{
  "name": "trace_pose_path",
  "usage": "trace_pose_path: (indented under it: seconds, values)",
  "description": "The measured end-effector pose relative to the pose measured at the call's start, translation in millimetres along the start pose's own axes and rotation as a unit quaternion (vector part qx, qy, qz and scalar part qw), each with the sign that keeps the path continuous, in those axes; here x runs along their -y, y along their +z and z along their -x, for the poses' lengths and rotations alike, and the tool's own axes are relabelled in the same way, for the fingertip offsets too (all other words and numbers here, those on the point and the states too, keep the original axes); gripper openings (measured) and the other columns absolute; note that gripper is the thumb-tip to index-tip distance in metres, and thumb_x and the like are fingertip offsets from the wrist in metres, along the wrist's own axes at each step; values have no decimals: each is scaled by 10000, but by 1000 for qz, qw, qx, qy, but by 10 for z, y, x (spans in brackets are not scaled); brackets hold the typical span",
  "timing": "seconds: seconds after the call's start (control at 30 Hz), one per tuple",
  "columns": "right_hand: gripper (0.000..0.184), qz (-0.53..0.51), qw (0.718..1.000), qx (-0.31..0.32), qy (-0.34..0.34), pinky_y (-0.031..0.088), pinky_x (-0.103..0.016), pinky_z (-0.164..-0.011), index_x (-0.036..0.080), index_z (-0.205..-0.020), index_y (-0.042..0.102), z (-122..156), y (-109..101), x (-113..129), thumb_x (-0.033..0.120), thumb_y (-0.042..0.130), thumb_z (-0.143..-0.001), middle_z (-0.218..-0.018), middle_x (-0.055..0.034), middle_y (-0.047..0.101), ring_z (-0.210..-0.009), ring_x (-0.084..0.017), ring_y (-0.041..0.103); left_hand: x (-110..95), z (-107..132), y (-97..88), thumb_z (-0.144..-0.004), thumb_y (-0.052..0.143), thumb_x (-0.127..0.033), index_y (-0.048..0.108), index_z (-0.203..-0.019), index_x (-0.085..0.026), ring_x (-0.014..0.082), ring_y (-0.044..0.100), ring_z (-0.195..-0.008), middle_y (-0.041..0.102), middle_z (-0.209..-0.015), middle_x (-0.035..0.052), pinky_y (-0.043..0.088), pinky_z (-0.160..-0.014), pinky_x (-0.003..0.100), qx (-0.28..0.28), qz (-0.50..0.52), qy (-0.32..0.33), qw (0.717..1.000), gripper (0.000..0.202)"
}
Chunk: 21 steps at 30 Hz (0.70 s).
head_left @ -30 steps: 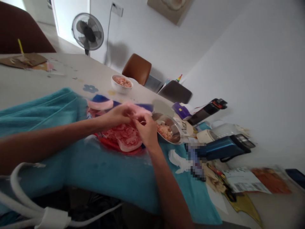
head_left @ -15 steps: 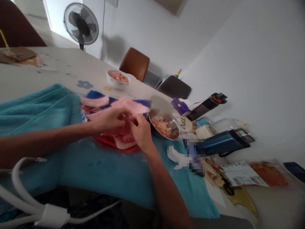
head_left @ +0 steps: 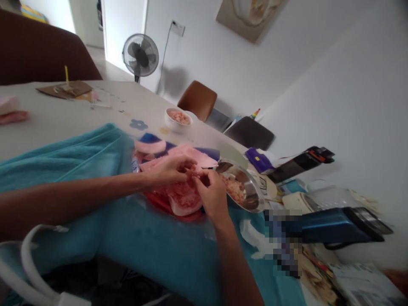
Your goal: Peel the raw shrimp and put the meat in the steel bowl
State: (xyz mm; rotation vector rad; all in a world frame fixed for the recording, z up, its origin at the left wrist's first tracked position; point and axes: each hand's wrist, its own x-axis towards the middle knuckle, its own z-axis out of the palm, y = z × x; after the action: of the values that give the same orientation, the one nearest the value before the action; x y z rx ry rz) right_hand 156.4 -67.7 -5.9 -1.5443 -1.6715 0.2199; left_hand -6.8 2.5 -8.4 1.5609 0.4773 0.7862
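My left hand point(head_left: 174, 169) and my right hand point(head_left: 213, 194) meet fingertip to fingertip over an opened pink pomelo point(head_left: 185, 197). Both pinch a small pinkish piece of its flesh; its exact shape is blurred and partly covered by the fingers. Thick pink peel point(head_left: 149, 147) lies behind the hands on blue and red plastic wrapping point(head_left: 159, 203). To the right of my right hand, a steel bowl point(head_left: 254, 202) stands tilted in view with loose pale-pink pulp inside. Farther back is a white bowl point(head_left: 176, 126) filled with similar pulp.
A teal towel point(head_left: 149, 246) covers the near table. At right are white tissue point(head_left: 255, 238), a blue bottle point(head_left: 331, 225), a dark bottle point(head_left: 296, 163) and a purple packet point(head_left: 259, 160). White cables point(head_left: 35, 267) cross the lower left. A fan point(head_left: 140, 55) stands behind the table.
The view has swung left and up, so everything sits farther right and lower. Both hands stay together over the pomelo, with fingers slightly shifted.
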Motion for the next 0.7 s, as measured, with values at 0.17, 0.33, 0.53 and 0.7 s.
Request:
trace_pose_path:
  seconds: [0.17,0.33,0.53,0.7]
  values:
    - [107,17,1000,2,-12,476,-321,-708,220,-723,561,19,29,9,242,546,-827,-749,-15,629,-720,-173,582,33,-7,5,-717,650,-107,658,-997,-166,188,655,-934,705,-994,69,504,-772,270,-12,25,-3,1000,286]
    - [93,-17,999,-32,9,490,-311,-683,220,-749,591,26,48,50,270,565,-823,-741,-11,652,-691,-166,589,90,-23,-22,-738,694,-123,651,-895,-169,124,632,-818,665,-907,26,478,-703,218,11,170,-52,984,169]
    - [126,-133,987,-53,75,462,-266,-585,204,-723,630,27,-3,94,316,664,-769,-668,19,629,-602,-131,558,90,-32,-44,-703,706,-41,623,-842,-146,96,636,-741,658,-831,6,487,-680,198,51,316,-97,942,192]
    - [172,-283,942,-19,178,396,-221,-490,186,-723,646,18,-31,69,338,724,-727,-577,49,573,-500,-90,489,74,-36,-36,-686,705,-13,630,-847,-116,105,652,-751,676,-808,19,500,-732,208,52,345,-96,932,206]
